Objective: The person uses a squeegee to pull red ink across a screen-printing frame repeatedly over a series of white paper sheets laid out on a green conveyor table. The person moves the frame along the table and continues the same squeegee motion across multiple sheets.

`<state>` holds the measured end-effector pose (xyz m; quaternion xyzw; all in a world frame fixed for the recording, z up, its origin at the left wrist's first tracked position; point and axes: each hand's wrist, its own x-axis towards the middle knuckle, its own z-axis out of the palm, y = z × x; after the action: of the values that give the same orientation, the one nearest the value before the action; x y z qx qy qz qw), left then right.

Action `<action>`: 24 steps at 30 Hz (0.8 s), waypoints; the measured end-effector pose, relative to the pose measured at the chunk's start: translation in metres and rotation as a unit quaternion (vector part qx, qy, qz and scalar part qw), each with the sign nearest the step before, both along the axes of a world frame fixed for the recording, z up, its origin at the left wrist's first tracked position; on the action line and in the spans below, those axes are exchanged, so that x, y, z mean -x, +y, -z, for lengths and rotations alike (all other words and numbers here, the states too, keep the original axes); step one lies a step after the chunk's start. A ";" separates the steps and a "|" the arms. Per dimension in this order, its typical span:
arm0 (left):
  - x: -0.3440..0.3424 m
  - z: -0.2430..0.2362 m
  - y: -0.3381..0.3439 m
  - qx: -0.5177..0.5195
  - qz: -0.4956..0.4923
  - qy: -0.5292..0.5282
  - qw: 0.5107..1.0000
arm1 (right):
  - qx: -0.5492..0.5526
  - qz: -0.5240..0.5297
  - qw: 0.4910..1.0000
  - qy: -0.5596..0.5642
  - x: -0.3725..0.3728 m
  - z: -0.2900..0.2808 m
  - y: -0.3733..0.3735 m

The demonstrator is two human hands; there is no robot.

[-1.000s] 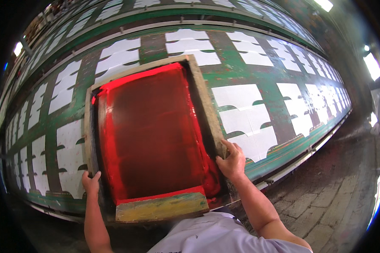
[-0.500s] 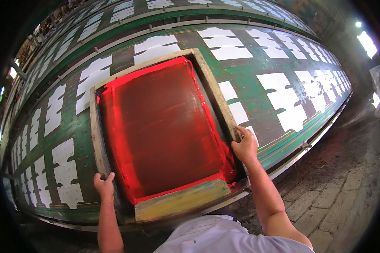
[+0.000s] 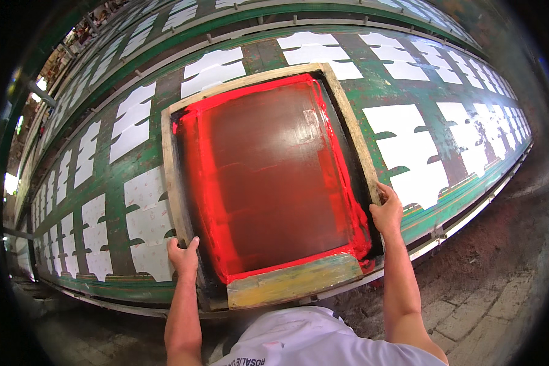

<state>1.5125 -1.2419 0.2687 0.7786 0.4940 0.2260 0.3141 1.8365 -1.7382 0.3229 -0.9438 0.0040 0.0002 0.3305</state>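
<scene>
My left hand (image 3: 184,256) grips the left side of a wooden screen frame (image 3: 246,75) near its lower corner. My right hand (image 3: 385,212) holds the right side of the same frame, a bit higher up. The screen mesh (image 3: 268,171) inside is dark red-brown, with thick bright red ink along its edges and a streaked yellow-green board (image 3: 294,282) across the near end. The frame lies over the long green printing table (image 3: 354,91), among rows of white cut fabric pieces (image 3: 409,158), (image 3: 145,226). Whether it rests fully on the surface I cannot tell.
A second long table with more white pieces (image 3: 134,36) runs behind, beyond a rail with small pegs. A metal post (image 3: 39,91) stands at the upper left. The near table edge (image 3: 445,235) borders a worn paved floor (image 3: 482,305) on the right.
The frame and both my hands have shifted right in the view, and the frame's far edge sits higher. The rows of white pieces appear at different positions as the view moved along the table.
</scene>
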 end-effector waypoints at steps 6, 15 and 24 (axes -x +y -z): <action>-0.009 -0.001 -0.024 0.007 0.010 0.019 1.000 | -0.045 -0.020 0.999 -0.003 -0.017 0.012 -0.033; -0.012 0.012 -0.023 -0.010 0.028 0.035 0.999 | 0.044 -0.317 0.930 -0.181 0.069 -0.028 -0.022; -0.019 0.016 -0.026 -0.056 0.011 0.098 0.994 | 0.078 -0.582 0.802 -0.110 0.172 -0.047 0.035</action>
<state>1.5311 -1.2674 0.2529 0.8191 0.5000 0.1725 0.2222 1.6646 -1.7034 0.3700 -0.7848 -0.5828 0.0885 0.1913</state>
